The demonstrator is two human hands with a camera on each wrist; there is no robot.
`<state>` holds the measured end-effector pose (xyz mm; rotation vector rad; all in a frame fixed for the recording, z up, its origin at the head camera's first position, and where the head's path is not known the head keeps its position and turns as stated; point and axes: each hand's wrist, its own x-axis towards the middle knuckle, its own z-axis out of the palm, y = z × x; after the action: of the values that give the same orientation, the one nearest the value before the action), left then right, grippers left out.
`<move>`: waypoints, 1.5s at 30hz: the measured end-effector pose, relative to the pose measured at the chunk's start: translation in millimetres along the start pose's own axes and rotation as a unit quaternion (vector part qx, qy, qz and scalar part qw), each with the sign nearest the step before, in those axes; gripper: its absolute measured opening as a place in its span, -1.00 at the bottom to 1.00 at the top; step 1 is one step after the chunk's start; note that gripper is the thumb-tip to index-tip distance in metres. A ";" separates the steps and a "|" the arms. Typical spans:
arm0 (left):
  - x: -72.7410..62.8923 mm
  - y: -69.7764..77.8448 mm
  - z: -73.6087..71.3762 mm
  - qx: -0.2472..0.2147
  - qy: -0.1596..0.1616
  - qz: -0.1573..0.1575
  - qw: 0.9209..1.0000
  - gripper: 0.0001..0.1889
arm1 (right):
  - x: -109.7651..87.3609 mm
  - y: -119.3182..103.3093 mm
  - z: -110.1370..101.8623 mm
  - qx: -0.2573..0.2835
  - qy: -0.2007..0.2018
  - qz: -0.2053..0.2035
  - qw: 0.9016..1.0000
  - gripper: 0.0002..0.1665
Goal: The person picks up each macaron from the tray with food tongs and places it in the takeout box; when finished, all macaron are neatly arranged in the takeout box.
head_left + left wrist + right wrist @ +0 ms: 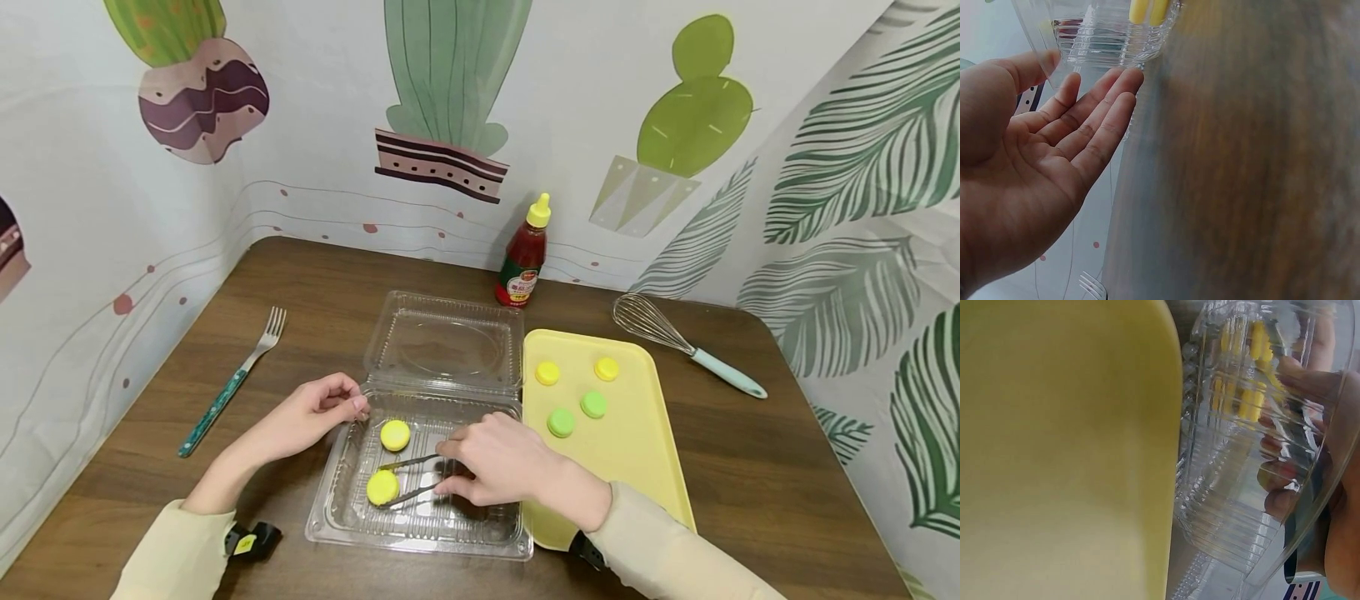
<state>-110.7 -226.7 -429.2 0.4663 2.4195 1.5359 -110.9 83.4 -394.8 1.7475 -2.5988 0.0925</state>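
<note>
In the head view, dark tongs are gripped by the right hand, with the tips spread on either side of a yellow macaron to the left of the grip; whether it is squeezed cannot be told. A second yellow macaron is seen just beyond it, both inside the open clear container beneath the grip. To the grip's right, two green and two yellow macarons are laid on a yellow tray. Farther off, a sauce bottle is stood behind the grip. In the left wrist view, the container's rim is pinched between the left hand's thumb and forefinger, the other fingers extended. In the right wrist view, the tongs and yellow macarons are glimpsed through clear plastic, beside the tray.
</note>
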 end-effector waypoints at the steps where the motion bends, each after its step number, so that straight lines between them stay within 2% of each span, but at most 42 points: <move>1: 0.1 0.1 0.1 0.000 0.000 0.000 1.000 -0.84 | -0.1 -0.1 -0.2 0.002 -0.001 0.002 1.000 -0.52; 13: 0.0 0.9 0.2 0.004 -0.002 0.004 1.000 -0.84 | -2.9 1.9 -1.8 0.031 0.010 0.008 0.999 -0.46; 24: -0.4 -0.1 0.6 0.003 -0.003 0.011 1.000 -0.85 | -11.9 6.7 -11.5 0.054 0.025 0.017 0.998 -0.49; 33: 0.3 -3.1 0.8 0.008 -0.002 0.012 1.000 -0.85 | -23.0 14.3 -21.9 0.068 0.044 0.045 0.996 -0.42; 45: 0.3 -4.1 0.7 0.008 -0.001 0.013 1.000 -0.85 | -39.4 23.2 -37.0 0.046 0.068 0.088 0.993 -0.37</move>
<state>-111.3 -227.6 -433.3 0.5036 2.4342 1.5275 -118.4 130.6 -360.5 1.4741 -2.6812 0.3244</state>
